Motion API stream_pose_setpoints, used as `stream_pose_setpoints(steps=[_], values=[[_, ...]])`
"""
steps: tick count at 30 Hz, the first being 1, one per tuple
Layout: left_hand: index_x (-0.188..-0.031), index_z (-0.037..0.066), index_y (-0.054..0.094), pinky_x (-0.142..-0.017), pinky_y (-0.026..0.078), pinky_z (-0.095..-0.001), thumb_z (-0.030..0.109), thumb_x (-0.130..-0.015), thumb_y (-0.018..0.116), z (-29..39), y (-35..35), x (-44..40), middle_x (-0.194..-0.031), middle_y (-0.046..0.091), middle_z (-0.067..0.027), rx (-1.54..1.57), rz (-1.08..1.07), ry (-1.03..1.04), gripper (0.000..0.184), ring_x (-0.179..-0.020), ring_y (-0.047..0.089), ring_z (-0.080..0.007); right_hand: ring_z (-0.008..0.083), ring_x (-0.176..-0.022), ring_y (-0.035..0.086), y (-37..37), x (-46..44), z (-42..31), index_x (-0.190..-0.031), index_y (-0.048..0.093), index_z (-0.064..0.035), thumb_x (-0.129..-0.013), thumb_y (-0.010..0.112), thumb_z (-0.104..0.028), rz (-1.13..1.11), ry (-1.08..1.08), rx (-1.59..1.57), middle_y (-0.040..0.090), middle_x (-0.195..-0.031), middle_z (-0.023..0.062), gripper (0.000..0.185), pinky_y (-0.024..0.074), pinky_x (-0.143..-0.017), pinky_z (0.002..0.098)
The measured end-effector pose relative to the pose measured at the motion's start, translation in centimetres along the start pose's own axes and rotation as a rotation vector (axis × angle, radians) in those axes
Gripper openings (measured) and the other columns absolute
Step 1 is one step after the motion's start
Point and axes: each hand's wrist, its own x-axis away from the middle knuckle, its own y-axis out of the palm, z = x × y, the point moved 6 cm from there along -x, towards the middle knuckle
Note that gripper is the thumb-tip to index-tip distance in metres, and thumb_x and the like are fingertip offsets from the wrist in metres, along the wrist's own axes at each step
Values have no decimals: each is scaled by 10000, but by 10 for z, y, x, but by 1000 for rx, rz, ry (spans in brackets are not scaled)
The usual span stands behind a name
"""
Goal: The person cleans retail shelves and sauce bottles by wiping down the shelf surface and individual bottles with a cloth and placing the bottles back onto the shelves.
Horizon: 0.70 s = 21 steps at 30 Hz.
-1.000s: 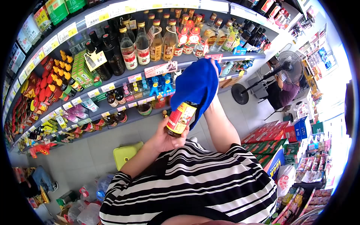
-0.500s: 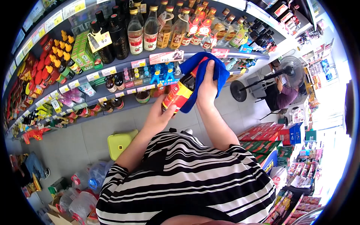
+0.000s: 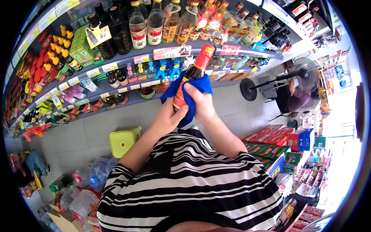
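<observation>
A dark sauce bottle [image 3: 192, 72] with a red cap and a red label is tilted in front of me, its neck pointing up toward the shelf. Around its lower end my left hand [image 3: 169, 115] is closed. My right hand [image 3: 199, 101] presses a blue cloth [image 3: 203, 84] against the bottle's side, thumb on top. Part of the cloth hangs behind and below the bottle, and the right fingers are hidden under it. Glass liquor bottles [image 3: 155, 25] stand on the shelf beyond the bottle's cap.
Shelves [image 3: 131, 58] with bottles and price tags curve across the front. A yellow-green stool [image 3: 124, 142] stands on the floor at left, near large plastic bottles [image 3: 83, 203]. At right are a standing fan [image 3: 301, 73], a seated person [image 3: 295, 98] and stacked red boxes [image 3: 266, 137].
The cloth has come down off the bottle's top, uncovering the red cap. My right hand has moved down and left along the bottle, which now stands more upright.
</observation>
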Motion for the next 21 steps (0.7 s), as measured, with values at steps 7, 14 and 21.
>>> stream_pose_setpoints(steps=[7, 14, 21], values=[[-1259, -12, 360, -727, 454, -298, 265, -917, 533, 9, 52, -14, -952, 542, -91, 251, -215, -28, 473, -797, 541, -165, 257, -908, 614, -49, -28, -51, -1124, 524, -3, -781, 628, -113, -101, 100, -167, 618, -1010, 140, 375, 510, -819, 373], [-1152, -15, 436, -556, 404, -249, 471, -934, 423, 7, 129, -18, -857, 549, -95, 1079, -461, -271, 532, -589, 478, -130, 225, -804, 624, -111, -51, -86, -1057, 558, -28, -800, 683, -327, -44, 93, -423, 633, -921, 102, 413, 526, -717, 367], [-1144, -46, 450, -478, 373, -243, 616, -858, 449, -3, 174, -29, -854, 540, -96, 1253, -390, -532, 722, -475, 432, -93, 177, -775, 600, -149, -67, -106, -1016, 552, -56, -796, 666, -440, 33, 88, -412, 605, -897, 74, 457, 500, -688, 310]])
